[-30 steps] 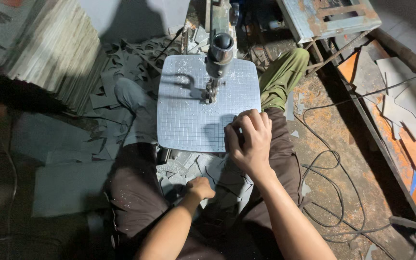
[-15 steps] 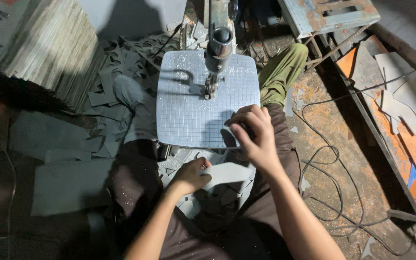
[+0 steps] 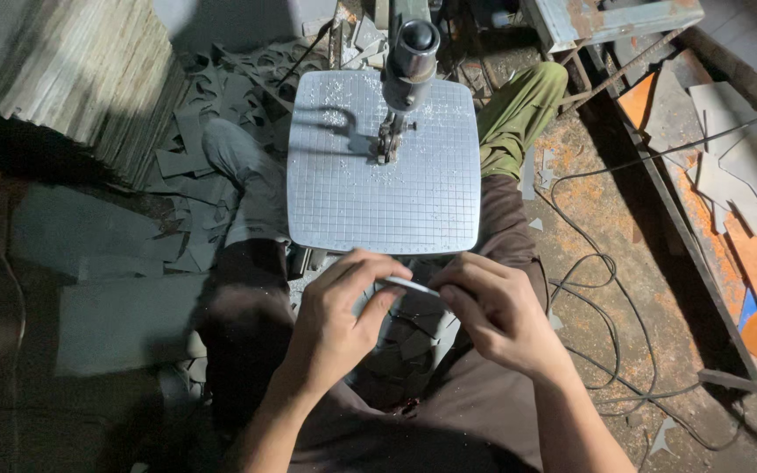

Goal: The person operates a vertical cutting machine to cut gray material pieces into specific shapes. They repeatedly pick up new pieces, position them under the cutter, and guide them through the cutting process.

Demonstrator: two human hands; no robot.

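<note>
The gridded metal saw table [image 3: 385, 194] carried only pale dust around the blade column [image 3: 390, 136], while grey offcuts [image 3: 212, 114] littered the floor [image 3: 606, 263] left of that table and black cables [image 3: 589, 289] trailed right of it.

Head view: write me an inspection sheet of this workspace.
Surface: gridded metal saw table, dusted with chips near the blade.
Job's things: thin grey sheet piece, held edge-on over the lap.
Clutter: grey offcuts heaped left of the table; orange and grey scraps at right.
Grips: left hand and right hand both pinch the piece.
Cables: black cables looped on the floor at right.
Surroundings: stacked sheets upper left; rusty metal frame upper right.
</note>
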